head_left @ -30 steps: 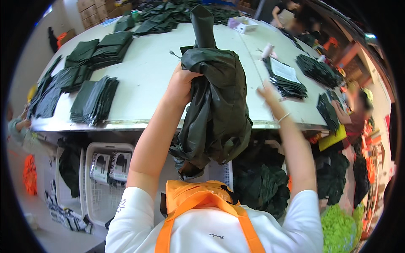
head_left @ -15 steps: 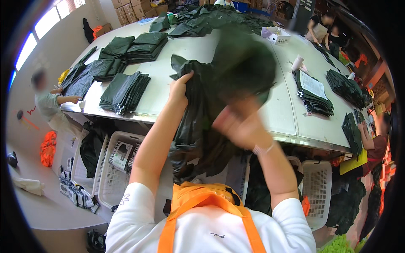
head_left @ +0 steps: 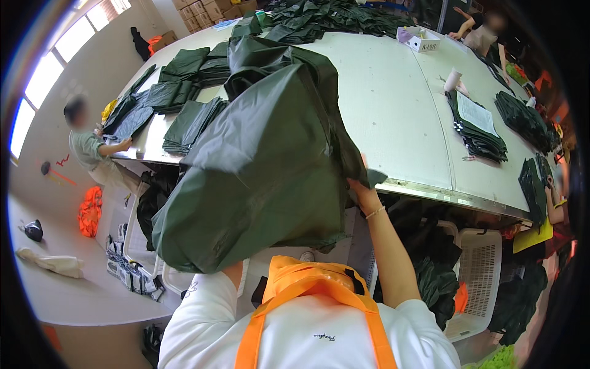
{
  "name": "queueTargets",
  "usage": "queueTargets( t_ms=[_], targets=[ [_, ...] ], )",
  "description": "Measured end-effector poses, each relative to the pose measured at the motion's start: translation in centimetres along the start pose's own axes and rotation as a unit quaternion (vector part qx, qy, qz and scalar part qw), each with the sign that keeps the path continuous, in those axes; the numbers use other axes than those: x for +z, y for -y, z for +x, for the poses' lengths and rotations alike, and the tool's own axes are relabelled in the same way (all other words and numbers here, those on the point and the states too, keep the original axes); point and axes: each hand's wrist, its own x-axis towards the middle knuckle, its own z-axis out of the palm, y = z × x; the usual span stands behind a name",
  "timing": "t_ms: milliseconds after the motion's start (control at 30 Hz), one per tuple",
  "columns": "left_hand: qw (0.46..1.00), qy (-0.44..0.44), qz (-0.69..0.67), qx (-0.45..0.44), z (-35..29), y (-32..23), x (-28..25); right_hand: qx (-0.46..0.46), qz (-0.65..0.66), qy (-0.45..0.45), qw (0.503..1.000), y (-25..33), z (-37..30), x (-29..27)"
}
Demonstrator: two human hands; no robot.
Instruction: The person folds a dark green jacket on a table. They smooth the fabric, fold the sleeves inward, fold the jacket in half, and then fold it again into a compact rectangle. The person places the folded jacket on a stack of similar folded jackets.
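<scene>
A large, shiny dark green waterproof garment (head_left: 264, 166) is spread in the air before me, hanging over the table's near edge. On its right side, my right hand (head_left: 364, 192) is closed on the edge of the fabric, with some fingers hidden. My left hand is out of sight behind the garment; only a bit of my left forearm (head_left: 232, 274) shows below it. The exact kind of garment cannot be made out. Behind its left side lies a partly covered stack of folded dark green garments (head_left: 190, 126) on the white table (head_left: 393, 123).
More dark green garments (head_left: 344, 21) are heaped at the far end. Toward the right, a stack with a paper sheet (head_left: 476, 114) lies by a white cone (head_left: 452, 80). White plastic baskets (head_left: 473, 277) stand under the near edge. Other people work at the left (head_left: 89, 144) and right.
The garment, bunched and swinging before, is now opened out wide toward the left and covers my left hand. My right hand has moved from a blurred swing to the garment's right edge.
</scene>
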Motion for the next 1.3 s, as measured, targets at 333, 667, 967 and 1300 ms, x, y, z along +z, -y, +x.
queueTargets(
  t_ms=[333, 667, 967, 1300],
  targets=[
    [0.99, 0.059, 0.071, 0.104, 2.3, -9.0, -2.0, -0.214, -0.171, -0.282, 0.919, 13.1, -4.9, -8.8],
    [0.379, -0.152, 0.842, 0.352, 1.3, -19.6, -14.7, -0.472, -0.651, -0.381, 0.456, 29.8, -13.3, -10.0],
    [0.544, -0.153, 0.747, 0.352, 23.2, -7.2, -15.3, -0.283, -0.705, -0.364, 0.539, 31.3, 11.5, -11.2],
    [0.406, -0.229, 0.884, -0.049, 35.4, 20.4, -39.1, 0.103, -0.744, -0.263, 0.606, 9.9, 34.4, -26.8]
  ],
)
